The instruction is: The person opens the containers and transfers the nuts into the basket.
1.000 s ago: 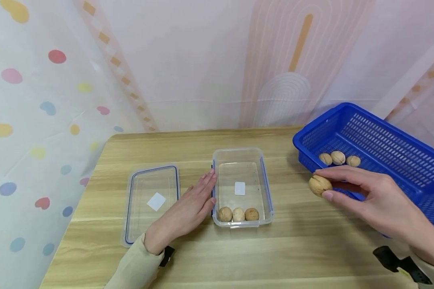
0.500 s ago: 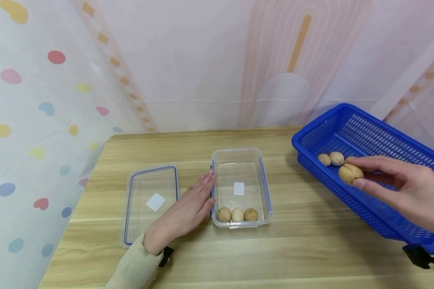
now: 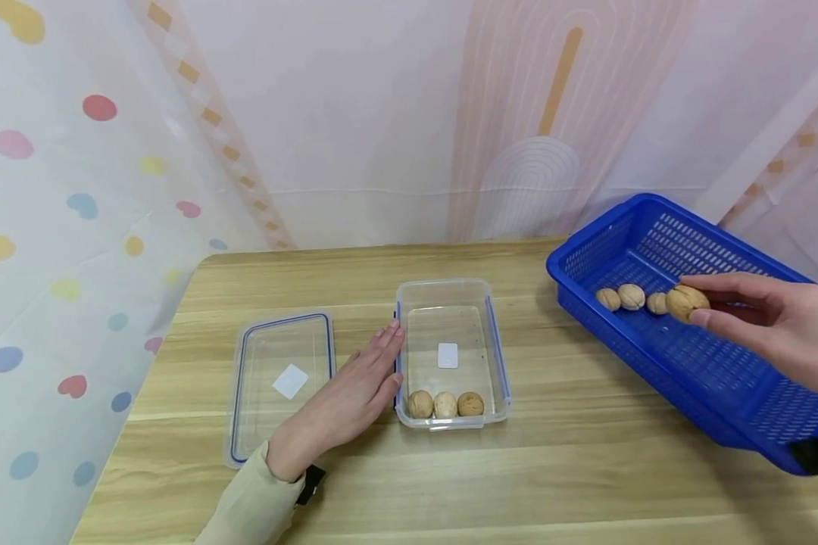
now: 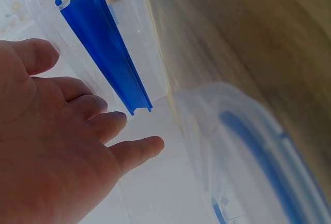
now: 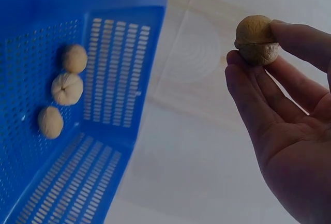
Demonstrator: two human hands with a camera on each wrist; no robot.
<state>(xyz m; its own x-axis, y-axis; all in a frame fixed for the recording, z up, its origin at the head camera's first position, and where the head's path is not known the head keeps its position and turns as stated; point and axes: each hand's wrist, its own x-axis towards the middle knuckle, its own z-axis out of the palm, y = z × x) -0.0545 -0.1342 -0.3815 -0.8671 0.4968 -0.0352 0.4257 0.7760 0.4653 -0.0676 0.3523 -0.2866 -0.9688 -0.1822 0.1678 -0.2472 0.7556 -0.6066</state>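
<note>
My right hand (image 3: 777, 322) pinches a walnut (image 3: 686, 303) between thumb and fingertips above the blue basket (image 3: 661, 363). In the right wrist view the same walnut (image 5: 257, 40) shows its seam. Three walnuts (image 3: 631, 297) lie in a row on the basket's floor, towards its far left end. My left hand (image 3: 348, 393) lies with straight fingers along the left side of a clear plastic food container (image 3: 453, 281). Inside, three more walnuts (image 3: 445, 405) line the near end. In the left wrist view the left hand (image 4: 67, 131) is beside the container's blue latch (image 4: 106, 50).
The container's clear lid (image 3: 282, 412), with a blue seal and a white label, lies on the wooden table (image 3: 518, 484) left of the container, partly behind the left hand. A patterned cloth (image 3: 375, 113) hangs behind the table.
Holding the walnut, my right hand has moved right and farther back, from beside the basket's near wall to over its inside. The left hand has stayed at the container.
</note>
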